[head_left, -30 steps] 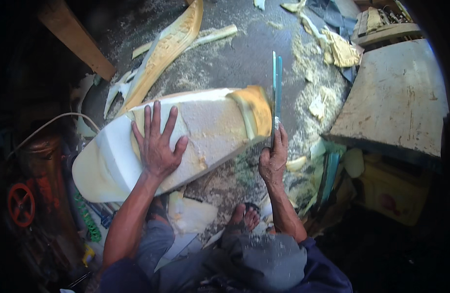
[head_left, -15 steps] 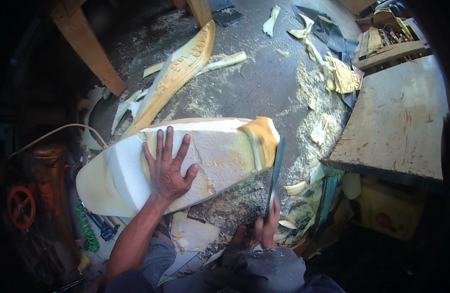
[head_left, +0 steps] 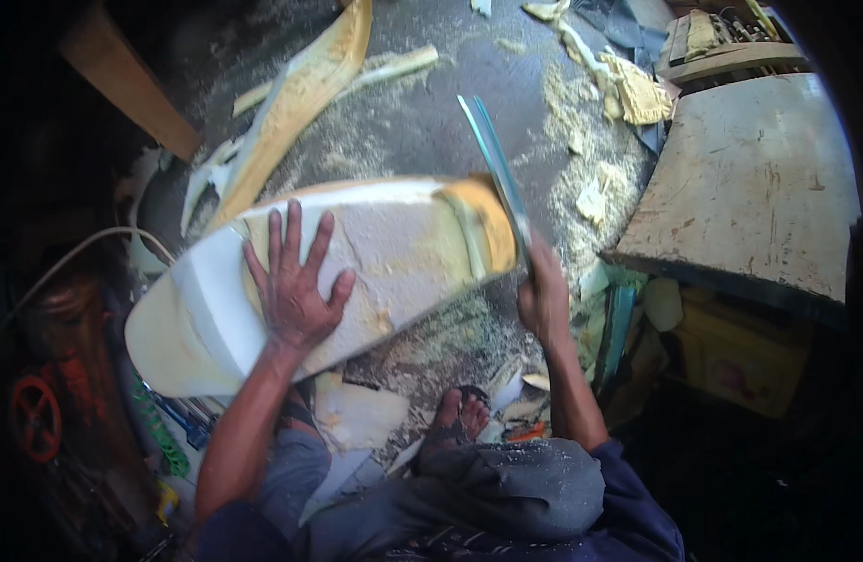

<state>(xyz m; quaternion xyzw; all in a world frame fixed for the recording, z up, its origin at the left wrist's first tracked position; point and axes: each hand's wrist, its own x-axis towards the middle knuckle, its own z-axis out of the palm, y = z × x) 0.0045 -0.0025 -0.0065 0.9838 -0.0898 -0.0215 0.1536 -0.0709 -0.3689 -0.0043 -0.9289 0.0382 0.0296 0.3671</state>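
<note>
A long cream foam seat pad (head_left: 403,248) with a rounded left end lies across the floor in front of me. My left hand (head_left: 300,288) presses flat on its top with fingers spread. At the pad's right end is a tan-orange foam section (head_left: 492,225). My right hand (head_left: 546,286) is closed round the near end of a long thin blade (head_left: 503,178), beside that section. The blade points up and slightly left along the end; motion smears it, so I cannot tell whether it touches the foam or has teeth.
Beyond the pad lie a curved tan foam strip (head_left: 305,103) and scattered foam crumbs (head_left: 567,112). A worn wooden board (head_left: 741,197) stands at the right. On the left are a wooden leg (head_left: 132,84) and a red handwheel (head_left: 36,417). My foot (head_left: 455,417) is near the pad's front edge.
My right hand has moved up and away from my body with the blade, which now reaches past the pad's far edge. The left hand stays on the foam. The whole view has shifted slightly.
</note>
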